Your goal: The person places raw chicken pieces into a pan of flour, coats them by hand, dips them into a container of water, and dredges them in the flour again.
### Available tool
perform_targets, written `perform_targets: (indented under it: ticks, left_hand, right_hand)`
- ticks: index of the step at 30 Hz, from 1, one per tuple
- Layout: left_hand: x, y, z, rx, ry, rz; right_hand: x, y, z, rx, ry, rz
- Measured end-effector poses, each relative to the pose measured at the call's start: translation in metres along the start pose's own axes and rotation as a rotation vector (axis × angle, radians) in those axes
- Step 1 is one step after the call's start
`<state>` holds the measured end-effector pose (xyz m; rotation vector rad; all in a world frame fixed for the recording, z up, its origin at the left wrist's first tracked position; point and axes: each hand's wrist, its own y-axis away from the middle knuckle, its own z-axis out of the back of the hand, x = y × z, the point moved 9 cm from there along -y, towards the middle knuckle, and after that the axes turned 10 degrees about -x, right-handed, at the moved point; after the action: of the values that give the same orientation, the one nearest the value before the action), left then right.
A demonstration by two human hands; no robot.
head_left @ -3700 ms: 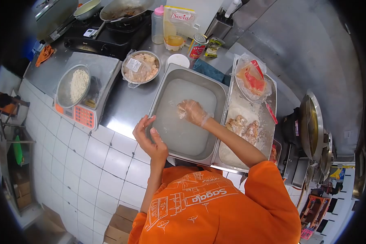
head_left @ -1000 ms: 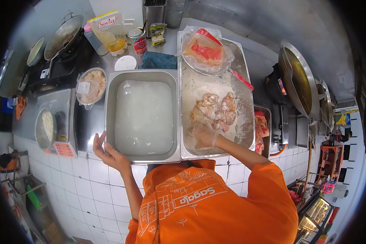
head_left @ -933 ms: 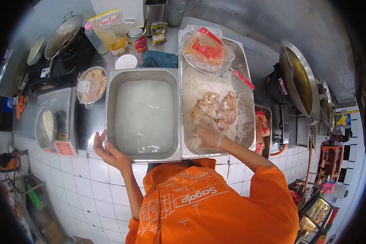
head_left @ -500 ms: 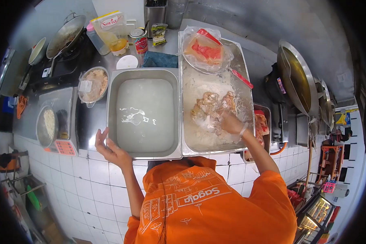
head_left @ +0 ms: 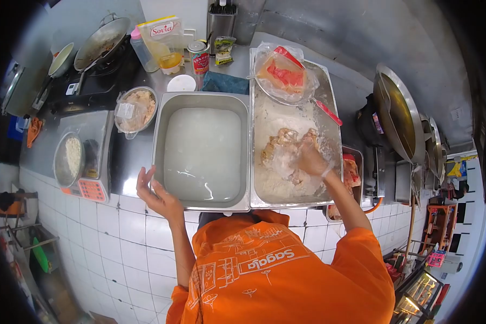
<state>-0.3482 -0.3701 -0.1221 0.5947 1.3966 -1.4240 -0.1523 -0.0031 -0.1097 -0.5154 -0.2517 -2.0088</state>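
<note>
My right hand (head_left: 311, 160) is down in a long steel tray (head_left: 295, 202) of white flour (head_left: 271, 116). It touches flour-coated pieces of raw meat, perhaps chicken (head_left: 281, 143); its fingers are blurred and partly hidden among the flour and meat. My left hand (head_left: 160, 195) is held beside the near left corner of a deep steel pan (head_left: 157, 135) of cloudy liquid (head_left: 202, 146). Its fingers are spread and it holds nothing. At the far end of the flour tray sits a sieve with a red handle (head_left: 328, 113), with a plastic bag (head_left: 286, 75) lying in it.
Left of the pan stand a bowl of pale food under plastic (head_left: 136, 110) and a scale (head_left: 93, 189) with a bowl of white grains (head_left: 69, 159). A can (head_left: 198, 56) and bottle (head_left: 144, 51) stand behind. To the right are a meat tray (head_left: 352, 170) and a large wok (head_left: 399, 116).
The view has shifted, so the counter appears farther right. My right hand has moved slightly left over the meat, with flour around it. My left hand stays spread beside the pan.
</note>
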Motion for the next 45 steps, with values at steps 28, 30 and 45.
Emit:
perform_targets:
  ticks: [28, 30, 45]
  left_hand:
    - [-0.006, -0.005, 0.008, -0.006, -0.045, -0.026]
    - [-0.005, -0.005, 0.008, -0.009, -0.053, -0.037]
    - [-0.010, -0.008, 0.006, -0.002, -0.066, -0.071]
  right_hand:
    - [0.192, -0.163, -0.105, 0.089, 0.078, 0.461]
    - [0.192, -0.158, -0.133, 0.170, 0.064, 0.409]
    - [0.222, -0.152, -0.051, 0.085, -0.270, 0.388]
